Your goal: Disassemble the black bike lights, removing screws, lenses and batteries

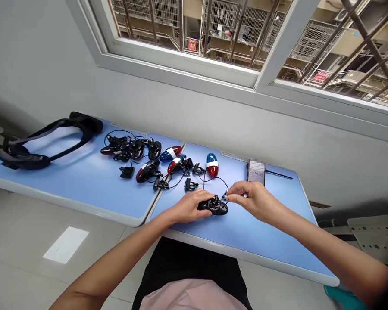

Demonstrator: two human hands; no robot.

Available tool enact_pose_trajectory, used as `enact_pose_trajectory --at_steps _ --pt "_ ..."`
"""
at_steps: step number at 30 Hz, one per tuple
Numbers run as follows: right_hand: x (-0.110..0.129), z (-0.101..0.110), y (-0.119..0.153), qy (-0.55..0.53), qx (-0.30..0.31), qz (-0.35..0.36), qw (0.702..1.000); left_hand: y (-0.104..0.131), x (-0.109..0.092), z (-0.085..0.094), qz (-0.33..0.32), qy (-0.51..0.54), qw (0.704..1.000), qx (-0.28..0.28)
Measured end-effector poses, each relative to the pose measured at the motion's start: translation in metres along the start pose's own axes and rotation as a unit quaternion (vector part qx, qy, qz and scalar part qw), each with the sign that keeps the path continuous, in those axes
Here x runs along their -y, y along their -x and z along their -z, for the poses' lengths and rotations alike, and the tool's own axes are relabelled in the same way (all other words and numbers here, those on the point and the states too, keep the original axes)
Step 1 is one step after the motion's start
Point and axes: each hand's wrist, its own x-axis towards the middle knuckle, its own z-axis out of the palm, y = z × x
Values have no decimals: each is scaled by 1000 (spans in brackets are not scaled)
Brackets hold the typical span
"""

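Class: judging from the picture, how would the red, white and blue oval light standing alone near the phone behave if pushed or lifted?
The oval light looks like small moulded plastic, so probably light and stiff. Its rounded, glossy shell may slide or rock when pushed. The thin black wire by it looks floppy and would likely trail or snag.

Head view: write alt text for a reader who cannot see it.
A person's left hand steadies a black device on a blue table while the right hand pinches a small part at its end. Behind lie red-and-blue lights, black cables, a phone and a headset.
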Motion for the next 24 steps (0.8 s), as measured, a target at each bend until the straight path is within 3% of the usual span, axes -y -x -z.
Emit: enact_pose_trajectory --at_steps 4,9,12,15,19,24 --pt "13 -11 0 72 -67 -21 995 2 2 -4 -2 -7 1000 -20" --pt "16 2 0 107 3 79 991 4 6 -7 -26 0 1000 -18" --pt "15 5 1 64 13 57 996 5 5 -8 -23 -11 999 -26" --pt "12 -9 7 12 -58 12 998 7 2 -11 -11 -20 999 -33" --pt "4 -37 17 17 -193 40 980 7 0 -16 -3 -17 998 -53" --pt "-12 -61 21 -51 -306 27 950 5 6 -23 -8 1 998 -70"
